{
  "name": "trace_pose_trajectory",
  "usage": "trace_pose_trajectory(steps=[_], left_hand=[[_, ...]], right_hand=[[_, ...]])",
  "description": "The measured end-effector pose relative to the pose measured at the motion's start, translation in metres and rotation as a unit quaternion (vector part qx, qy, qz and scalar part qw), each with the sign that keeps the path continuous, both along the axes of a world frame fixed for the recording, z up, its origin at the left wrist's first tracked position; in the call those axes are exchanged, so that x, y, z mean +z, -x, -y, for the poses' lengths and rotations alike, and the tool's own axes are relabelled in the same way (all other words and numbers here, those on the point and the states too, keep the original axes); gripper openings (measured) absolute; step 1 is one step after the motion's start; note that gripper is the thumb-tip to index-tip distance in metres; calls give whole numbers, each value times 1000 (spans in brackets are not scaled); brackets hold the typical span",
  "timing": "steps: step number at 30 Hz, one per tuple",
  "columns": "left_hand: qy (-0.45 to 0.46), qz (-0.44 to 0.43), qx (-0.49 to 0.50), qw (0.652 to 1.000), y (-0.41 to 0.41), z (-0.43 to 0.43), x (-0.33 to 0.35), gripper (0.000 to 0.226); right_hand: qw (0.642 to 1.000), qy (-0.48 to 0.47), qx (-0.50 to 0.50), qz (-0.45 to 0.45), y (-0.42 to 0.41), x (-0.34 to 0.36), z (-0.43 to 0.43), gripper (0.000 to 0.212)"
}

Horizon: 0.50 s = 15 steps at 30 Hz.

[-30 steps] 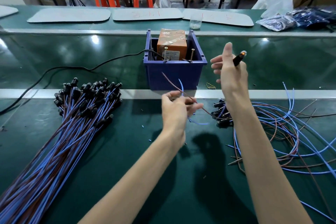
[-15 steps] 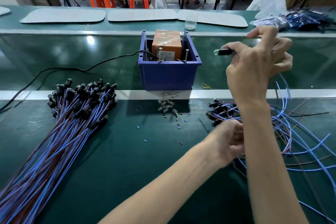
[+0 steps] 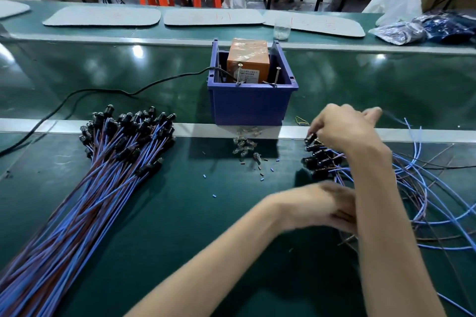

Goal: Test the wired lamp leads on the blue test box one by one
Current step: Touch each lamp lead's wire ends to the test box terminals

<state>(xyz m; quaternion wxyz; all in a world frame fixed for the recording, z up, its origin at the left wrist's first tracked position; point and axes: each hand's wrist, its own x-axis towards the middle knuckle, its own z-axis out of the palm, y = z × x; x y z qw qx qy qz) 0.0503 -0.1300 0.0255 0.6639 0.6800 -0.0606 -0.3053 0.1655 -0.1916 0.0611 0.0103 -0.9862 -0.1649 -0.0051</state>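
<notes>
Green bench point(image 3: 180, 226): blue box point(image 3: 251, 104), orange unit point(image 3: 248, 63) inside, sits up-left of the right hand point(image 3: 342, 131), which is pinched on a black lamp head point(image 3: 311, 138) atop the loose leads point(image 3: 412, 188). Left hand point(image 3: 322, 207) blurred, grip cannot be told.

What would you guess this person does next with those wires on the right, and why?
Probably lift one lead clear of the loose pile and carry it to the blue test box. The right hand is at the pile's black lamp ends, the left hand is among the wires, and nothing touches the box.
</notes>
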Motion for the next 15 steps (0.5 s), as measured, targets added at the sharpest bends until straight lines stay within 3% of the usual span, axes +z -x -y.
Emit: trace_pose_trajectory(steps=[2, 4, 6, 9, 10, 12, 15], left_hand=[[-79, 24, 23, 996, 6, -26, 7, 28], [-254, 114, 43, 959, 16, -75, 22, 20], [-469, 149, 85, 867, 25, -133, 29, 20], [-656, 54, 196, 727, 43, -192, 31, 33], [-677, 7, 201, 708, 47, -203, 29, 38], [-671, -44, 213, 709, 52, -216, 22, 38], [-677, -34, 236, 696, 51, -218, 14, 29]], right_hand=[[996, -23, -25, -88, -8, -4, 17, 18], [982, -72, -36, -169, -14, -7, 30, 26], [976, -98, -32, -194, -17, -6, 36, 31], [974, -121, -25, -190, -21, -6, 39, 30], [974, -121, -20, -190, -20, -7, 39, 29], [973, -116, -16, -199, -19, -9, 37, 28], [972, -106, -1, -210, -20, -13, 37, 26]])
